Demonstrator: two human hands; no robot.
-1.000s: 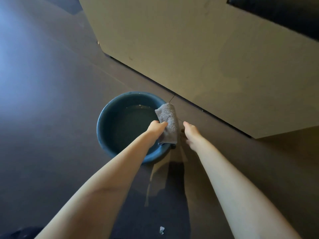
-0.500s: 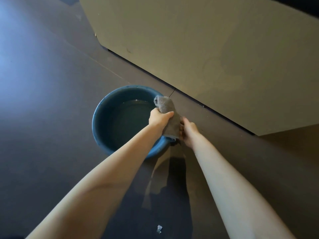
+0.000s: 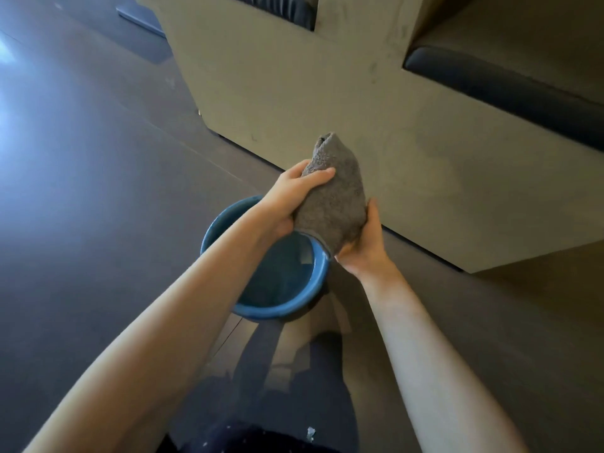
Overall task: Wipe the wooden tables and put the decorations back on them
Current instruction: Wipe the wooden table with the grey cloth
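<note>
Above the far edge of the blue bowl (image 3: 265, 282), both hands pinch the gray cloth (image 3: 333, 197), which stands up tall, with the left hand (image 3: 287, 204) gripping its upper side and the right hand (image 3: 362, 243) squeezing its bottom end.

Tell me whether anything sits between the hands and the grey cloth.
Nothing visible does. The left hand wraps the grey cloth near its top and the right hand cups its lower end, both in direct contact, above the blue basin of water on the floor.
</note>
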